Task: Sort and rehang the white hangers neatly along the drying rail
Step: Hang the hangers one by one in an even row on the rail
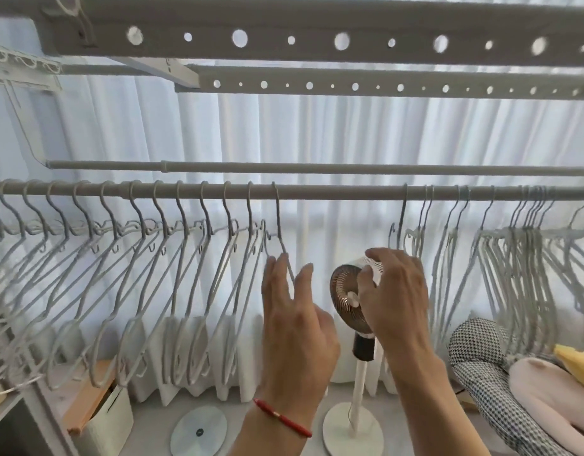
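Note:
A grey drying rail [333, 191] runs across the view. Several white hangers [119, 258] hang evenly spaced along its left half. More white hangers [521, 258] are bunched together on the right. Between the two groups is a bare stretch of rail. My left hand [294, 311] reaches up with straight fingers. It touches the last hanger of the left row [279, 232], whose wire passes between two fingers. My right hand [396, 297] is raised with curled fingers just below the first hanger of the right bunch [401, 222]. That hanger's lower part is hidden behind the hand.
A second rail [317, 167] and two perforated bars [317, 44] hang above. A standing fan [346, 291] is on the floor behind my hands, before white curtains. A houndstooth cushion [481, 373] lies at right, and a box [103, 413] sits at lower left.

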Available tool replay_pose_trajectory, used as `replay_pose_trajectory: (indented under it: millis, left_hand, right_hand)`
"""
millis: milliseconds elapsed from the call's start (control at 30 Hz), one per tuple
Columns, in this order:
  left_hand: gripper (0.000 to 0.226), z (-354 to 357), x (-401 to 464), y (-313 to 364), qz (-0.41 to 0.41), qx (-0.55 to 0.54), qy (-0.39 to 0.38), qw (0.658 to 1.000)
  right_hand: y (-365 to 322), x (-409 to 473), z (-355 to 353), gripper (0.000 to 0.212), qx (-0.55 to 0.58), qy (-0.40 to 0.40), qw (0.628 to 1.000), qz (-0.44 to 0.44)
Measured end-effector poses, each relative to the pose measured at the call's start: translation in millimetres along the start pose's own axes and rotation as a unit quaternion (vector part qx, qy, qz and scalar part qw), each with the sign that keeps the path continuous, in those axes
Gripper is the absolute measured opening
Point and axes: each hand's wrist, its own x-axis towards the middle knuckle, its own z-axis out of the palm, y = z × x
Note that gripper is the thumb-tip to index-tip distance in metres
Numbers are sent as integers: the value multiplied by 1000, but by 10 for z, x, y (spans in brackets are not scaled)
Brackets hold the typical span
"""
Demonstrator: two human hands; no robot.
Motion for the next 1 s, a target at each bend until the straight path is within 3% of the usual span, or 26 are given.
replay_pose_trajectory:
  millis: [100, 233, 567, 767, 1000]
  left_hand:
    - [43, 130, 106, 213, 31, -39, 0, 999]
    - [35, 315, 167, 452, 30, -103, -75, 991]
    - [34, 514, 218, 593, -134, -166, -236, 948]
    - [47, 386, 229, 507, -119, -141, -211, 960]
    - [52, 222, 291, 332, -108, -150, -174, 967]
  right_hand:
    - [189, 13, -88, 32, -49, -36, 998, 9]
    - [273, 14, -132, 33, -134, -93, 987, 9]
    - [410, 193, -98, 28, -238, -148, 960, 18]
    - [359, 210, -48, 18, -241, -174, 955, 6]
    - [142, 101, 20, 5, -91, -157, 983, -17]
